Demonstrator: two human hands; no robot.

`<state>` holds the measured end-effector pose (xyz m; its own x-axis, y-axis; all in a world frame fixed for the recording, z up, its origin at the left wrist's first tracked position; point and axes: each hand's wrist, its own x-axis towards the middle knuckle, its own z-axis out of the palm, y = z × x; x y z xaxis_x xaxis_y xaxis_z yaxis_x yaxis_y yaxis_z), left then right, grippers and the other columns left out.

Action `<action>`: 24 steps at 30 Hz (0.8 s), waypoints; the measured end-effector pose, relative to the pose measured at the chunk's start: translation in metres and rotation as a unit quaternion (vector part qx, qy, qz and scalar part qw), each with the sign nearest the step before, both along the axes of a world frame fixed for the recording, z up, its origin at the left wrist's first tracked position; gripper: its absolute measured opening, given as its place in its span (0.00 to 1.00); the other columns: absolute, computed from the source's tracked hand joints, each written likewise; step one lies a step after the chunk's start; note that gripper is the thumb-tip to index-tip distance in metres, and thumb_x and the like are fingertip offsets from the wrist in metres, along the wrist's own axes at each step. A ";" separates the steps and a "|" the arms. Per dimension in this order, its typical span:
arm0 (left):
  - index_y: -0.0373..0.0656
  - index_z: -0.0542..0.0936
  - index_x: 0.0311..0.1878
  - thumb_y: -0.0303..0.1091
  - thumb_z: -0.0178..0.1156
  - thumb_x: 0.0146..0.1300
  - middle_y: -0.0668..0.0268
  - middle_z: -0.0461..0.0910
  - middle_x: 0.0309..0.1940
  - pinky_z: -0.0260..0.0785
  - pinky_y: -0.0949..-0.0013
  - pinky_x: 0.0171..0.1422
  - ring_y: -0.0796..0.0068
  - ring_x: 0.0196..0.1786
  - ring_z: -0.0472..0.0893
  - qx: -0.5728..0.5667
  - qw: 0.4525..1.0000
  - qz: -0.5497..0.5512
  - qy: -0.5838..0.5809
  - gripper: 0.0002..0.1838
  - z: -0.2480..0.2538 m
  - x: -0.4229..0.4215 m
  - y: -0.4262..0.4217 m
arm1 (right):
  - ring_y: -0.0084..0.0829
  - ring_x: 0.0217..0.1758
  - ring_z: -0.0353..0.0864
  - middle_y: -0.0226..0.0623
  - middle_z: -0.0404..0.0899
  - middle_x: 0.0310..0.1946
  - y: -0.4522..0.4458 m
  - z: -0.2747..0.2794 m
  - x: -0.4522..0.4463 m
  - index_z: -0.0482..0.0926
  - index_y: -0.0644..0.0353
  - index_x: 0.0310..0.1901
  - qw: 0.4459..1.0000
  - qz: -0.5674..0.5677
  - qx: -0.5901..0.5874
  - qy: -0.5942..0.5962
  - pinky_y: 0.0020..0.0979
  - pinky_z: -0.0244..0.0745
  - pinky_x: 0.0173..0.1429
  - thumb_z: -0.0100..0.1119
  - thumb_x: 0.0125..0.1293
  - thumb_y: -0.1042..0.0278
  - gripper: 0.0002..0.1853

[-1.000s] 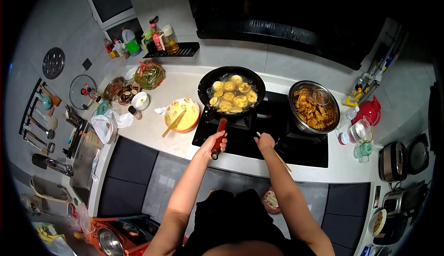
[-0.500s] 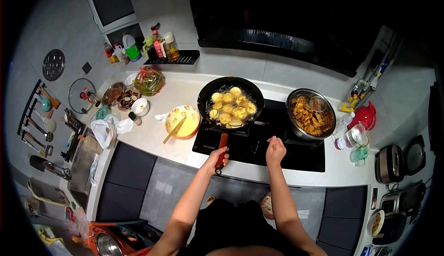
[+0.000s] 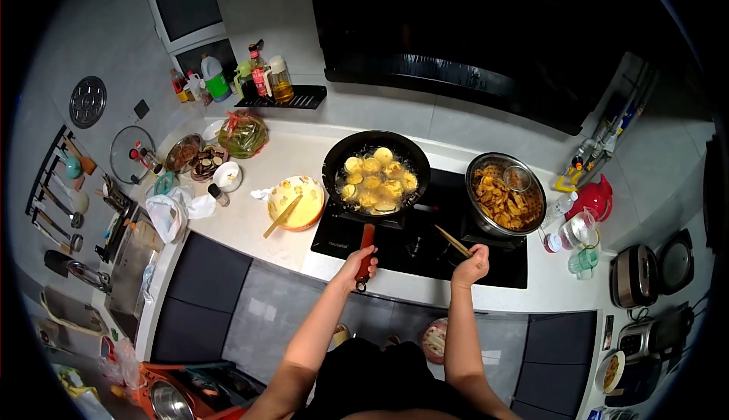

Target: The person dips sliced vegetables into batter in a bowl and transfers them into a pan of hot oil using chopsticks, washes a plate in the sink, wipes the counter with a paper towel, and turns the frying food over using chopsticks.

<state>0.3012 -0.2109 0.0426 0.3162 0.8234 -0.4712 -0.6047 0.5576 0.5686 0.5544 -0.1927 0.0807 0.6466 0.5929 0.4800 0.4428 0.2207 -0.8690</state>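
Note:
My left hand [image 3: 355, 266] is wrapped round the reddish-brown handle [image 3: 367, 236] of a black wok [image 3: 414, 156]. Round, yellow battered slices [image 3: 372, 181] bubble in the wok's oil. In my closed right hand [image 3: 471, 266] are wooden chopsticks [image 3: 453, 241], tips pointing up and left over the hob, apart from the wok. Right of the wok, a metal bowl [image 3: 478, 217] holds browned fried pieces [image 3: 503, 198], with a small round strainer [image 3: 517, 178] resting in it. Left of the wok stands a bowl [image 3: 313, 224] of yellow batter, a wooden utensil [image 3: 282, 216] leaning in it.
The black hob [image 3: 342, 241] lies under the wok. Bottles stand on a black wall shelf [image 3: 304, 97]. A plate of dark-edged slices [image 3: 206, 163] and a white bowl [image 3: 228, 176] sit at left. A red container [image 3: 596, 198] and a rice cooker [image 3: 635, 276] are at right.
My right hand has moved slightly right and down and turned, so the chopsticks now show clearly. My left hand stays on the wok handle. The view has shifted slightly.

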 end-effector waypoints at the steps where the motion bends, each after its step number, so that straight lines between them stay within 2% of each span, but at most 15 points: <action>1: 0.43 0.68 0.46 0.48 0.51 0.64 0.69 0.70 0.20 0.63 0.75 0.22 0.79 0.19 0.68 -0.005 1.000 -0.005 0.026 0.18 0.002 0.000 0.000 | 0.28 0.23 0.64 0.32 0.64 0.18 0.001 0.003 0.001 0.67 0.64 0.21 0.998 0.009 0.056 0.032 0.28 0.60 0.30 0.34 0.66 0.59 0.20; 2: 0.42 0.69 0.47 0.51 0.49 0.65 0.69 0.70 0.21 0.64 0.75 0.23 0.78 0.19 0.69 -0.009 0.999 -0.011 0.052 0.20 0.004 -0.001 0.001 | 0.28 0.23 0.65 0.33 0.67 0.20 0.002 0.004 0.004 0.69 0.65 0.23 0.998 0.013 0.052 0.041 0.30 0.63 0.30 0.33 0.67 0.60 0.21; 3: 0.39 0.68 0.50 0.58 0.44 0.65 0.64 0.76 0.26 0.71 0.72 0.28 0.74 0.24 0.76 -0.007 0.997 -0.040 0.069 0.28 0.002 -0.007 0.003 | 0.26 0.23 0.65 0.31 0.68 0.21 0.004 0.010 0.000 0.69 0.65 0.24 0.995 0.027 0.045 0.080 0.29 0.62 0.30 0.33 0.68 0.60 0.21; 5: 0.39 0.69 0.50 0.60 0.42 0.64 0.61 0.78 0.30 0.74 0.70 0.32 0.72 0.27 0.79 -0.008 0.996 -0.022 0.081 0.30 -0.004 -0.015 0.004 | 0.19 0.24 0.64 0.27 0.68 0.23 0.007 0.024 -0.008 0.72 0.63 0.27 0.990 0.076 0.002 0.115 0.22 0.59 0.28 0.33 0.71 0.58 0.22; 6: 0.39 0.69 0.50 0.61 0.41 0.64 0.60 0.80 0.31 0.75 0.70 0.33 0.71 0.29 0.80 -0.009 0.996 -0.014 0.087 0.30 -0.009 -0.022 0.005 | 0.15 0.22 0.64 0.27 0.68 0.21 0.012 0.026 -0.014 0.73 0.61 0.29 0.974 0.134 -0.010 0.183 0.17 0.58 0.26 0.37 0.71 0.59 0.19; 7: 0.40 0.70 0.49 0.60 0.39 0.65 0.58 0.80 0.33 0.77 0.69 0.35 0.70 0.32 0.82 -0.003 0.994 0.011 0.111 0.30 -0.018 -0.032 0.008 | 0.15 0.20 0.64 0.27 0.68 0.20 0.016 0.029 -0.025 0.74 0.62 0.29 0.963 0.186 -0.013 0.194 0.17 0.58 0.25 0.39 0.71 0.61 0.18; 8: 0.39 0.71 0.47 0.58 0.39 0.66 0.63 0.79 0.26 0.76 0.73 0.29 0.72 0.26 0.80 -0.027 0.987 0.055 0.150 0.29 -0.025 -0.037 0.009 | 0.15 0.19 0.64 0.27 0.68 0.19 0.019 0.031 -0.037 0.74 0.62 0.30 0.950 0.235 -0.014 0.204 0.16 0.59 0.24 0.41 0.70 0.62 0.16; 9: 0.39 0.71 0.46 0.56 0.40 0.67 0.63 0.79 0.25 0.75 0.73 0.27 0.73 0.24 0.79 -0.035 0.982 0.061 0.178 0.27 -0.031 -0.046 0.009 | 0.17 0.19 0.69 0.30 0.73 0.20 0.026 0.027 -0.048 0.75 0.65 0.32 0.941 0.270 -0.022 0.201 0.17 0.63 0.24 0.46 0.69 0.64 0.14; 10: 0.39 0.71 0.46 0.54 0.42 0.67 0.64 0.78 0.24 0.74 0.74 0.25 0.74 0.23 0.78 -0.041 0.975 0.067 0.206 0.25 -0.036 -0.057 0.009 | 0.21 0.26 0.78 0.35 0.78 0.26 0.031 0.024 -0.059 0.77 0.68 0.36 0.927 0.301 -0.049 0.217 0.19 0.71 0.29 0.49 0.67 0.66 0.12; 12: 0.39 0.71 0.43 0.50 0.46 0.67 0.65 0.77 0.22 0.71 0.75 0.21 0.78 0.20 0.76 -0.024 0.966 0.080 0.245 0.20 -0.049 -0.074 0.010 | 0.28 0.33 0.82 0.39 0.80 0.31 0.044 0.020 -0.084 0.78 0.69 0.40 0.906 0.340 -0.069 0.244 0.22 0.77 0.35 0.51 0.66 0.67 0.12; 13: 0.40 0.71 0.40 0.44 0.48 0.67 0.67 0.76 0.20 0.68 0.76 0.18 0.79 0.17 0.74 -0.011 0.961 0.100 0.256 0.15 -0.055 -0.083 0.010 | 0.31 0.35 0.82 0.39 0.79 0.32 0.049 0.019 -0.095 0.77 0.71 0.41 0.893 0.353 -0.088 0.265 0.24 0.78 0.37 0.52 0.65 0.67 0.13; 17: 0.39 0.75 0.33 0.34 0.49 0.64 0.67 0.75 0.18 0.65 0.77 0.18 0.80 0.17 0.73 0.069 0.908 0.129 0.393 0.09 -0.083 -0.124 0.015 | 0.30 0.33 0.82 0.38 0.79 0.31 0.071 0.024 -0.133 0.77 0.71 0.40 0.870 0.333 -0.143 0.334 0.23 0.77 0.35 0.51 0.65 0.68 0.12; 20: 0.38 0.76 0.32 0.33 0.49 0.63 0.66 0.76 0.17 0.67 0.75 0.21 0.79 0.18 0.75 0.143 0.841 0.145 0.501 0.10 -0.109 -0.152 0.016 | 0.29 0.31 0.82 0.39 0.79 0.31 0.091 0.015 -0.153 0.77 0.70 0.39 0.876 0.310 -0.167 0.329 0.22 0.77 0.33 0.50 0.65 0.68 0.12; 21: 0.37 0.77 0.33 0.33 0.49 0.62 0.65 0.77 0.18 0.69 0.72 0.25 0.76 0.19 0.76 0.147 0.830 0.126 0.523 0.10 -0.115 -0.160 0.017 | 0.27 0.28 0.81 0.39 0.79 0.29 0.096 0.013 -0.159 0.76 0.70 0.37 0.880 0.298 -0.166 0.331 0.22 0.77 0.32 0.49 0.66 0.68 0.12; 24: 0.38 0.77 0.33 0.33 0.48 0.62 0.65 0.77 0.18 0.70 0.71 0.27 0.75 0.19 0.77 0.140 0.827 0.107 0.535 0.11 -0.129 -0.177 0.017 | 0.26 0.26 0.81 0.38 0.79 0.26 0.105 0.009 -0.168 0.76 0.70 0.35 0.885 0.285 -0.197 0.311 0.22 0.77 0.31 0.49 0.67 0.67 0.13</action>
